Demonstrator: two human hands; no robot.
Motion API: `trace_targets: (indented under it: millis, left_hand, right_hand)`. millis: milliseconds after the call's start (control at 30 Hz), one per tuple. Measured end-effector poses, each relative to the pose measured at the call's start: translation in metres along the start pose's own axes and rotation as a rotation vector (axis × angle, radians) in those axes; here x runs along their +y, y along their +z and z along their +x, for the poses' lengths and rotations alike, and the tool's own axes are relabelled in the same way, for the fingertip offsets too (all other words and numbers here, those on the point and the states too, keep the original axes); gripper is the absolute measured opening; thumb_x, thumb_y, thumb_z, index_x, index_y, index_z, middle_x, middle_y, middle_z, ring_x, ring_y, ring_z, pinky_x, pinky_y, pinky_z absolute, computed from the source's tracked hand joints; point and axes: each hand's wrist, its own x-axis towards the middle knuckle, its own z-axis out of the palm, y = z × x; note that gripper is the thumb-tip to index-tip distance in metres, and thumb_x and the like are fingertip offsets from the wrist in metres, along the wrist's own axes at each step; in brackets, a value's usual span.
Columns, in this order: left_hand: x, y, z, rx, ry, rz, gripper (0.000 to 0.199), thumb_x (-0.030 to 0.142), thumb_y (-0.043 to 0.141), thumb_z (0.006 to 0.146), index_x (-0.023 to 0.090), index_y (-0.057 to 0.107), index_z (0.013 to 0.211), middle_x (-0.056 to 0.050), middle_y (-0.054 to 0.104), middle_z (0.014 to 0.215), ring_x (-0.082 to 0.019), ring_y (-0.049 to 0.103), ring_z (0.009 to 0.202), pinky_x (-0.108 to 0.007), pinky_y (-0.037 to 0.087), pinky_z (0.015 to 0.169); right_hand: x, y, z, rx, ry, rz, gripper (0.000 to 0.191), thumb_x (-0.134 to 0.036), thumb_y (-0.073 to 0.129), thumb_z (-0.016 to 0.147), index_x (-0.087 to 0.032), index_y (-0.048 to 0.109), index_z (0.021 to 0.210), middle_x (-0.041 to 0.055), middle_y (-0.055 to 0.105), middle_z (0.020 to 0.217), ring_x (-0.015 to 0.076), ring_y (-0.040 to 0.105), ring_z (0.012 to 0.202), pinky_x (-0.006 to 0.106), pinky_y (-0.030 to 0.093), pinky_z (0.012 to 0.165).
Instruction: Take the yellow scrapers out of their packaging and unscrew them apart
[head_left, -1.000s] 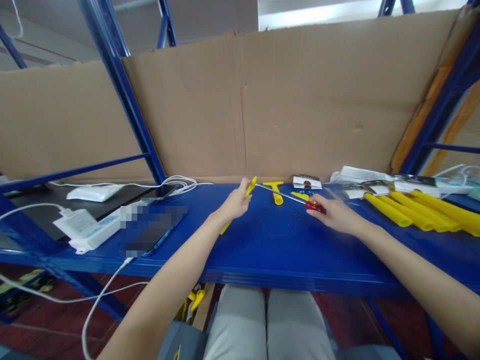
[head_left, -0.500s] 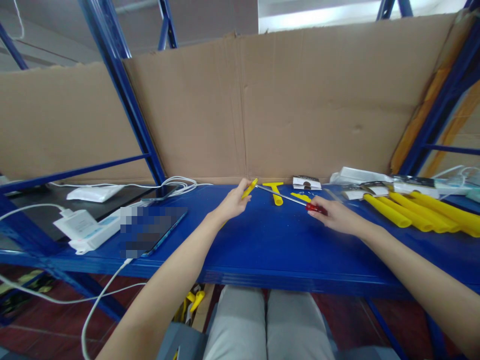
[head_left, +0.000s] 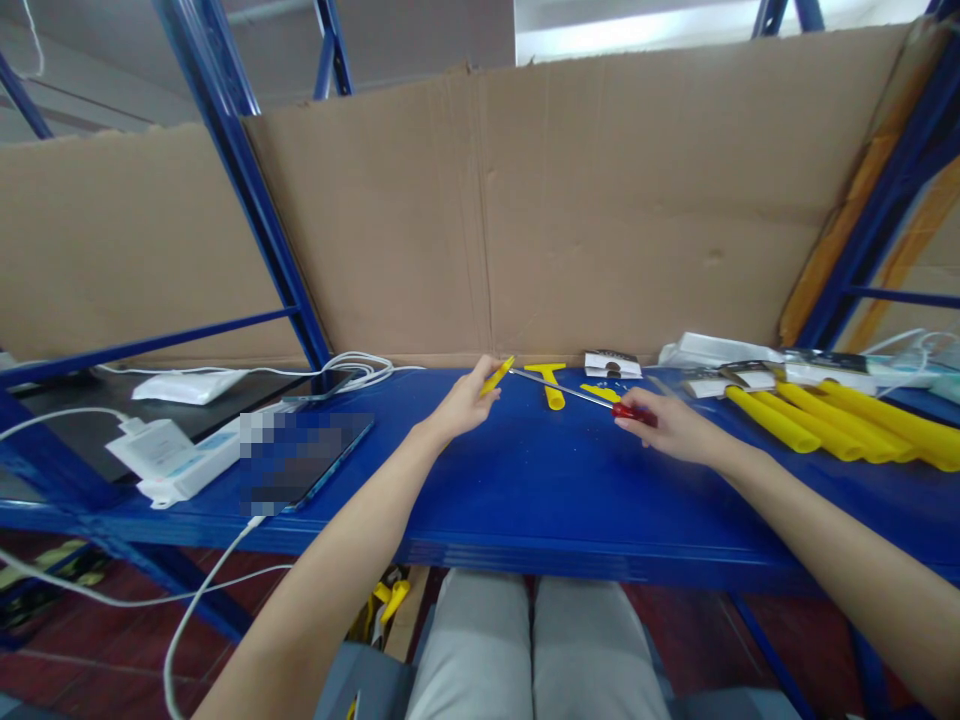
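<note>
My left hand (head_left: 469, 398) is closed around a small yellow plastic piece (head_left: 498, 375), its end showing past my fingers. My right hand (head_left: 664, 425) grips the red handle of a screwdriver (head_left: 630, 412). The metal shaft runs left, and its tip is at or very near the yellow piece; I cannot tell if they touch. Behind the shaft lies a yellow T-shaped handle (head_left: 553, 390) on the blue shelf (head_left: 525, 500). Near the screwdriver are a flat yellow piece with crumbs (head_left: 602, 393) and a small black-and-white card packet (head_left: 613, 364).
Several yellow tubes (head_left: 840, 425) lie at the right beside white packages (head_left: 720, 352). At the left are a phone (head_left: 322, 465), a power strip (head_left: 210, 460) and coiled white cable (head_left: 364, 370). A cardboard wall (head_left: 600, 210) closes the back; blue posts (head_left: 247, 170) stand at the sides.
Almost nothing differs. Both hands keep their hold on the yellow piece and the screwdriver, and the whole view has shifted very slightly.
</note>
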Motion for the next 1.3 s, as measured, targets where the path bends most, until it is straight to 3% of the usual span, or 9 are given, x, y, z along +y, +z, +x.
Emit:
trace_targets:
  millis: [100, 267, 500, 667, 900, 1067, 1233, 1300]
  left_hand:
    - [0.0, 0.001, 0.0, 0.003, 0.0, -0.009, 0.031, 0.015, 0.055, 0.079, 0.022, 0.046, 0.108, -0.009, 0.065, 0.106, -0.019, 0.063, 0.105, -0.034, 0.044, 0.096]
    - [-0.001, -0.001, 0.001, 0.037, -0.007, -0.011, 0.03, 0.014, 0.055, 0.077, 0.021, 0.044, 0.104, -0.008, 0.065, 0.106, -0.02, 0.062, 0.106, -0.035, 0.044, 0.096]
    - [0.004, -0.002, 0.002, 0.038, 0.018, -0.071, 0.027, 0.015, 0.053, 0.077, 0.021, 0.042, 0.101, -0.01, 0.062, 0.112, -0.02, 0.061, 0.109, -0.035, 0.045, 0.095]
    - [0.005, -0.001, 0.002, 0.052, 0.036, -0.104, 0.027, 0.015, 0.052, 0.077, 0.021, 0.041, 0.101, -0.01, 0.062, 0.112, -0.019, 0.062, 0.108, -0.035, 0.045, 0.095]
    - [0.003, -0.002, 0.002, 0.061, 0.029, -0.127, 0.026, 0.013, 0.051, 0.08, 0.021, 0.041, 0.103, -0.011, 0.062, 0.114, -0.019, 0.059, 0.113, -0.034, 0.045, 0.096]
    - [0.004, -0.002, 0.002, 0.063, 0.049, -0.122, 0.025, 0.014, 0.052, 0.079, 0.021, 0.041, 0.101, -0.01, 0.062, 0.112, -0.018, 0.061, 0.11, -0.034, 0.045, 0.095]
    - [0.004, -0.001, 0.002, 0.075, 0.043, -0.138, 0.023, 0.015, 0.051, 0.08, 0.021, 0.041, 0.1, -0.009, 0.062, 0.109, -0.016, 0.065, 0.091, -0.034, 0.048, 0.089]
    - [0.005, -0.001, 0.002, 0.064, 0.039, -0.134, 0.024, 0.014, 0.052, 0.079, 0.02, 0.041, 0.099, -0.009, 0.062, 0.108, -0.017, 0.065, 0.093, -0.034, 0.048, 0.089]
  right_hand:
    - [0.001, 0.002, -0.001, 0.014, 0.037, 0.046, 0.028, -0.049, 0.048, 0.084, -0.022, 0.053, 0.087, 0.0063, 0.065, 0.076, 0.0207, 0.061, 0.067, 0.034, 0.048, 0.063]
    - [-0.008, 0.004, 0.001, -0.09, 0.055, 0.082, 0.037, -0.052, 0.036, 0.089, -0.021, 0.057, 0.089, 0.009, 0.066, 0.08, 0.0228, 0.062, 0.073, 0.037, 0.049, 0.069]
    - [-0.014, 0.007, -0.001, -0.098, 0.098, 0.172, 0.035, -0.056, 0.044, 0.085, -0.022, 0.05, 0.081, 0.0039, 0.061, 0.067, 0.0162, 0.054, 0.05, 0.032, 0.045, 0.052]
    - [-0.016, 0.009, 0.0, -0.039, 0.058, 0.151, 0.037, -0.059, 0.045, 0.083, -0.022, 0.051, 0.082, 0.0063, 0.062, 0.072, 0.0199, 0.058, 0.062, 0.034, 0.048, 0.06]
    - [-0.022, 0.007, 0.0, -0.225, 0.074, 0.255, 0.043, -0.06, 0.034, 0.09, -0.023, 0.051, 0.076, 0.0034, 0.057, 0.066, 0.0162, 0.054, 0.056, 0.031, 0.047, 0.055]
    - [-0.017, 0.009, -0.001, -0.147, 0.057, 0.209, 0.036, -0.055, 0.042, 0.088, -0.022, 0.053, 0.079, 0.0032, 0.059, 0.066, 0.0162, 0.056, 0.053, 0.031, 0.046, 0.054]
    - [-0.009, 0.008, 0.0, 0.075, -0.063, -0.05, 0.025, -0.044, 0.046, 0.087, -0.022, 0.054, 0.078, 0.0056, 0.062, 0.069, 0.0189, 0.058, 0.061, 0.031, 0.044, 0.058]
    - [-0.006, 0.006, 0.0, 0.139, -0.093, -0.15, 0.021, -0.039, 0.045, 0.086, -0.022, 0.054, 0.079, 0.0066, 0.063, 0.071, 0.0196, 0.058, 0.063, 0.031, 0.044, 0.059]
